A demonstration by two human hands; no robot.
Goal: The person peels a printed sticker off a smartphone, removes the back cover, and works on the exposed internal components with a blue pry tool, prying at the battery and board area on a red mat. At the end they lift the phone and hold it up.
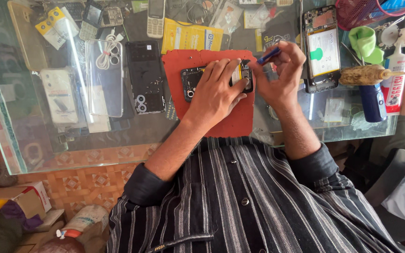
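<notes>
An opened phone [194,78] with its back off lies on a red mat [233,119] on the glass counter. My left hand [217,91] lies flat over the phone and presses it down, fingers spread across its right half. My right hand [280,75] is just right of the phone and grips a thin blue-handled tool [269,55], its tip pointing down toward the phone's right end. The middle of the phone is hidden under my left hand.
A clear phone case [104,77] and a black phone back [145,77] lie left of the mat. Another opened phone [322,51] lies to the right, beside a wooden-handled brush [364,75], a white bottle [394,79] and a red basket [359,11].
</notes>
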